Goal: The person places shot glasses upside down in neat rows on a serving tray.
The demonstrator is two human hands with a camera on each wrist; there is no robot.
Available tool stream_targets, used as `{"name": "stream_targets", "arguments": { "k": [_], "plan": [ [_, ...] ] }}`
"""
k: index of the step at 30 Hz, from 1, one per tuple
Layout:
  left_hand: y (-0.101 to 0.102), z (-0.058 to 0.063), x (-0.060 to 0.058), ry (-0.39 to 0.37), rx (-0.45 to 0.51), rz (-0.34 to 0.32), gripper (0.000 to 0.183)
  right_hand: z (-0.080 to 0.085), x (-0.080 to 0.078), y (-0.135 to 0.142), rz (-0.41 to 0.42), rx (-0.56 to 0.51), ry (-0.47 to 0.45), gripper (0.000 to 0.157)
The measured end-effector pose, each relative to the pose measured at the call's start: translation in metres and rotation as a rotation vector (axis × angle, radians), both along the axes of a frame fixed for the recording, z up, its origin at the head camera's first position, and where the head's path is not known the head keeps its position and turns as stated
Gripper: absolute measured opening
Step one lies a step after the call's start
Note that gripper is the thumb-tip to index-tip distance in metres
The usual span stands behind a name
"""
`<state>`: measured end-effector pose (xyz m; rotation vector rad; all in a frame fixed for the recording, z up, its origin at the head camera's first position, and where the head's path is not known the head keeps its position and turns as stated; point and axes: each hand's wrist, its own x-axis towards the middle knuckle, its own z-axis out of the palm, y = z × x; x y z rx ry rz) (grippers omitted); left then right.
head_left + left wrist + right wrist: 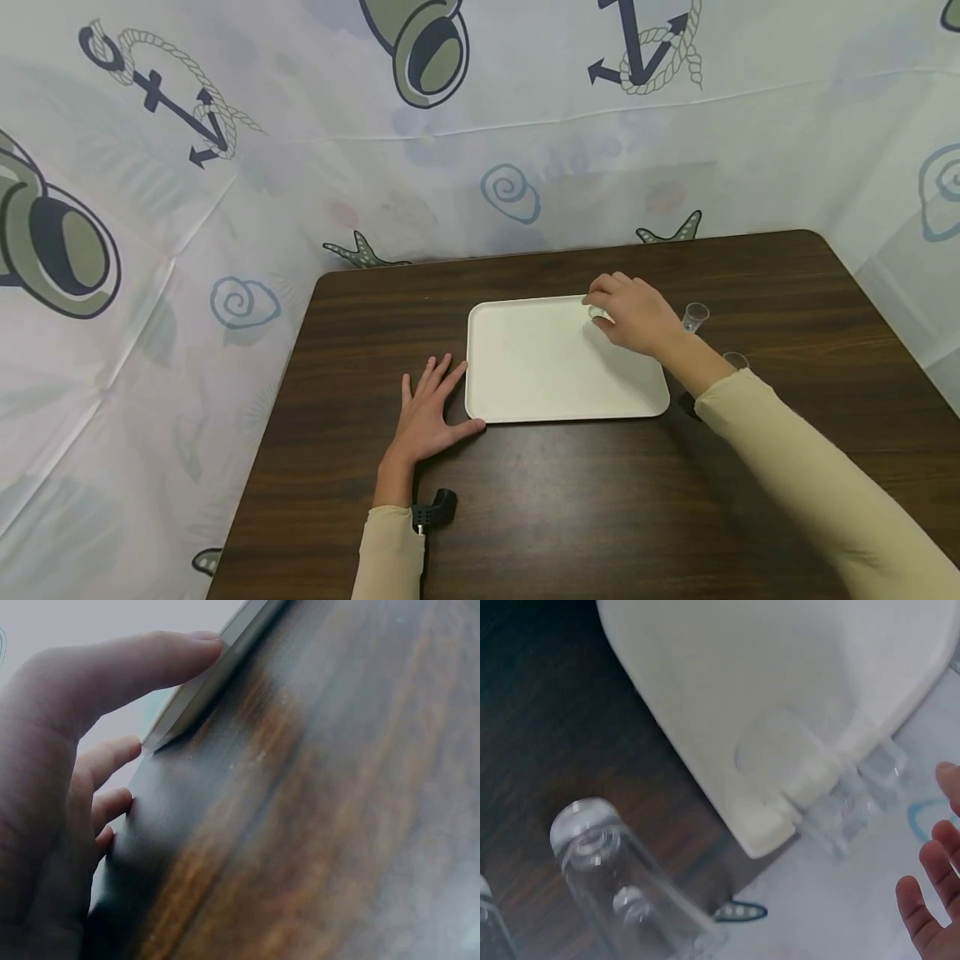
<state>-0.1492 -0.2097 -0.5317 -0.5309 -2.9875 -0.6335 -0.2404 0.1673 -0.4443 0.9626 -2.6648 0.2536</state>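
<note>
A white rectangular tray [547, 358] lies on the table. My left hand [429, 417] is spread at its near left corner, with the thumb touching the tray's edge [199, 690] in the left wrist view. Over the tray's far right part, my right hand [633, 315] holds a small clear glass [596, 312] between thumb and fingers. In the right wrist view only its fingers [937, 862] show, at the right border. Blurred clear glassware [817, 780] appears by the tray's far edge there; how many pieces cannot be told.
Right of the tray stands a clear glass [695, 317], with another glass [735, 360] partly hidden behind my right forearm. The dark wooden table [540, 508] meets a printed cloth [427, 183] at the back and sides.
</note>
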Motion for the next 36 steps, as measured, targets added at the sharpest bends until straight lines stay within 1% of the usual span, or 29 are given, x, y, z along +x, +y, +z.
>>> {"name": "stream_targets", "arguments": {
  "k": [5,9,12,15,20,24,28,33,36],
  "plan": [
    [0.000,-0.001,0.000,0.003,0.006,0.003,0.096,0.013,0.003,0.016,-0.052,-0.121,-0.014,0.029],
    [0.000,-0.002,-0.001,-0.002,0.004,0.005,0.096,0.019,0.009,0.033,-0.142,-0.192,-0.061,0.029],
    [0.000,-0.003,-0.001,-0.007,-0.002,0.007,0.097,0.021,0.013,0.049,-0.214,-0.252,-0.118,0.028],
    [0.000,-0.002,-0.001,-0.008,-0.001,0.010,0.097,0.019,0.016,0.065,-0.270,-0.312,-0.182,0.028],
    [0.000,-0.002,-0.002,-0.006,-0.001,0.012,0.097,0.012,0.020,0.092,-0.331,-0.443,-0.261,0.030],
    [0.000,-0.002,-0.002,-0.009,-0.007,0.010,0.097,0.006,0.024,0.114,-0.408,-0.534,-0.336,0.032],
    [0.000,-0.002,-0.003,-0.004,-0.005,0.012,0.097,0.000,0.027,0.131,-0.455,-0.552,-0.450,0.038],
    [-0.001,-0.003,-0.002,-0.007,-0.009,0.016,0.098,-0.007,0.026,0.144,-0.468,-0.476,-0.578,0.038],
    [0.000,-0.004,-0.002,-0.009,-0.012,0.019,0.098,-0.013,0.023,0.147,-0.443,-0.426,-0.624,0.039]
  ]
}}
